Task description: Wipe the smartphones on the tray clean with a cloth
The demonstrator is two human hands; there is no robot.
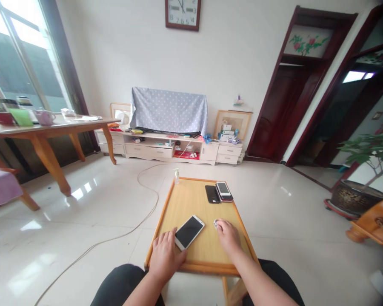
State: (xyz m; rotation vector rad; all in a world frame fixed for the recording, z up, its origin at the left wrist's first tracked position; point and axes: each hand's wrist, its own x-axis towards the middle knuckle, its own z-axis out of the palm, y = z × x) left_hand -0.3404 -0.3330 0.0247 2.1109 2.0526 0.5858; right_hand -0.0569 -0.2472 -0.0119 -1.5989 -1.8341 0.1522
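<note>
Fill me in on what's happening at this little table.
A person sits at a small wooden table. The left hand rests on the near corner of a white phone lying screen up. The right hand touches a small white object beside it. Farther back lie a black phone and two stacked phones, with a small pump bottle at the far corner.
</note>
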